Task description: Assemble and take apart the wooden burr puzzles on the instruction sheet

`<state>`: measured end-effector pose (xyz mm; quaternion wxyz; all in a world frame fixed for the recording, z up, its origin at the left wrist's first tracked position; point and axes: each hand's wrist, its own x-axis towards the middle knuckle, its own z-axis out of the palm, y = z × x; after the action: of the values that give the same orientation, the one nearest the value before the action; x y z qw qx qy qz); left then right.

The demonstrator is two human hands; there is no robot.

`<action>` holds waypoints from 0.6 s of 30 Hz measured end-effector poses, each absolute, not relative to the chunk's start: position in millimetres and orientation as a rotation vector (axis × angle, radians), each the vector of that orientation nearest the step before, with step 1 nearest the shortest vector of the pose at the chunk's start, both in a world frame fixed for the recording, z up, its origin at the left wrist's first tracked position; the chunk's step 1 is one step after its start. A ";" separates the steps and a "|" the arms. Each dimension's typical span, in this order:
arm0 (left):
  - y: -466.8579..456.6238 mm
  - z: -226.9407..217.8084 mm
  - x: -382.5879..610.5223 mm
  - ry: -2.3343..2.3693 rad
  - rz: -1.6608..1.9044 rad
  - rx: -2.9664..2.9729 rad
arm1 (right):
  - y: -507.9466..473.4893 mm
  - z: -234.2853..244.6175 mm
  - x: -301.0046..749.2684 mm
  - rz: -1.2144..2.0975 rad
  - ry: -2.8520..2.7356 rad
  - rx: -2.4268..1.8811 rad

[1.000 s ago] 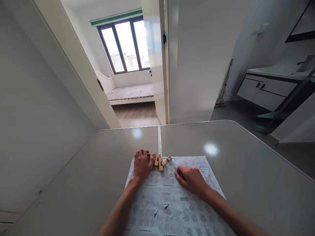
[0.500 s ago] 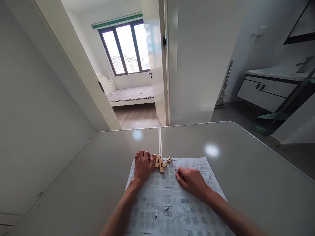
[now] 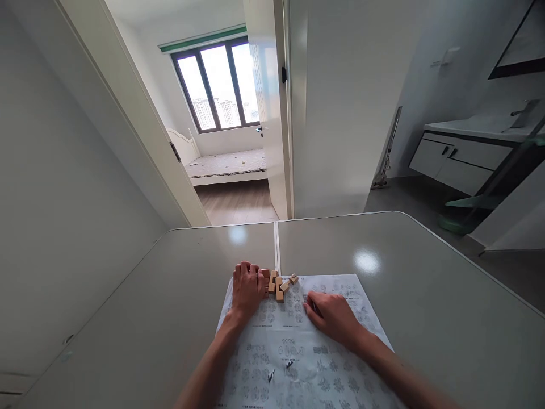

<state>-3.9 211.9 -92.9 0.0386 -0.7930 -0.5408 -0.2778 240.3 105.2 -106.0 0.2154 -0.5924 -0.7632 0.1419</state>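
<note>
A left hand (image 3: 247, 288) leans over a cluster of reddish blocks (image 3: 266, 283), fingers bent and close together, while a right hand (image 3: 334, 313) lies loosely curled on a printed sheet (image 3: 298, 341) (whether either one grips anything cannot be told from this angle). Just right of the left hand, the tan wooden blocks (image 3: 279, 291) sit jumbled near the sheet's far edge, between the two hands, one lighter piece (image 3: 293, 278) at the cluster's right end. The step in hand appears to be steadying or gathering the reddish blocks; taking up a tan one would call for the right hand to uncurl, reach forward and pinch it without nudging its neighbours. Beneath it all spreads a glossy desk (image 3: 426, 278), and past its far edge an open door (image 3: 268, 113) frames a bed (image 3: 230, 162) below a window (image 3: 217, 85).
</note>
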 end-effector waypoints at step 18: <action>213.9 -95.7 -3.1 -1.659 -0.764 -2.414 | 105.3 -106.8 239.6 0.380 -2.098 -1.631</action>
<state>-3.1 213.9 -95.7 0.0572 -0.7960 -0.5473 -0.2521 239.6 105.3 -106.8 0.2263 -0.5918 -0.7612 0.1380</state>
